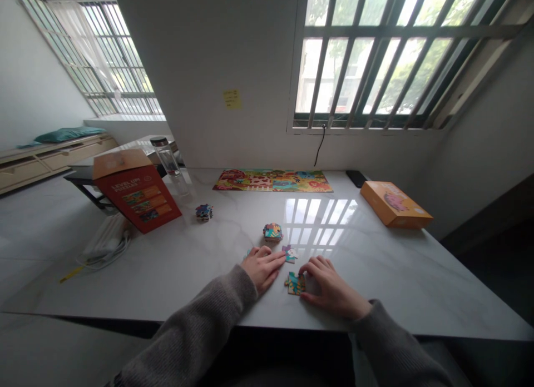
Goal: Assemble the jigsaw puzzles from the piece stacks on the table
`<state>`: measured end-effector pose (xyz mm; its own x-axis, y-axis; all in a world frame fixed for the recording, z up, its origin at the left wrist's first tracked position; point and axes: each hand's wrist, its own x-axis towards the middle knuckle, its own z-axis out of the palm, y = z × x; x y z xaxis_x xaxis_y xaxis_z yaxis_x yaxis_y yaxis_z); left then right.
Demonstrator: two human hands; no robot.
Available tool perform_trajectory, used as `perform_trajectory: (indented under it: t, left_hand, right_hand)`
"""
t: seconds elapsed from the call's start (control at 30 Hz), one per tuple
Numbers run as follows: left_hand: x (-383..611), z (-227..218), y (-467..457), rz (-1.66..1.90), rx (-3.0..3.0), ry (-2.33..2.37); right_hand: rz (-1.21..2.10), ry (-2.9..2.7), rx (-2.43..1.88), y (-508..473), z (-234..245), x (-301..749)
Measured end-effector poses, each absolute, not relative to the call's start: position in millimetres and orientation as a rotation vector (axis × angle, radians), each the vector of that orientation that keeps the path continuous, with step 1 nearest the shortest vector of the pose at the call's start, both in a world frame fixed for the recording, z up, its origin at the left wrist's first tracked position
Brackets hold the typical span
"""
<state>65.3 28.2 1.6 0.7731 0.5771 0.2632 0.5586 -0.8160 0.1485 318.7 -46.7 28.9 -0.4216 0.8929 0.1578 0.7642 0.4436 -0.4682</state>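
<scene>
Assembled jigsaw strip (272, 180) at back; near stack (272, 232) and far stack (204, 212) of pieces remain. Right hand (334, 289), fingers curved, touches a loose jigsaw piece (295, 283) without gripping; left hand (262, 268) lies flat, holding nothing visible.

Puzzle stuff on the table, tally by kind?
Loose puzzle pieces: 3 (one partly behind the left hand)
Stacks of pieces: 2
Assembled puzzle: 1
Boxes, orange and red: 2
Total: 8
</scene>
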Motion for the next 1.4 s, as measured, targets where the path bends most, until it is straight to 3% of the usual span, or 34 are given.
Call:
perform_trajectory:
  t: [0.77, 1.0, 1.2, 1.4]
  left_hand:
    - [-49, 7, 50, 0.612, 2.814, 1.192]
    - [-38, 6, 58, 0.701, 2.795, 1.185]
    - [-6, 21, 77, 0.979, 2.649, 1.206]
    - [53, 34, 99, 0.922, 2.653, 1.109]
  right_hand:
    - [0.200, -2.309, -1.529, 19, 14, 369]
    - [0.183, -2.251, -1.556, 14, 13, 361]
    - [0.150, -2.203, -1.550, 13, 9, 359]
    - [0.170, -2.183, -1.548, 14, 9, 360]
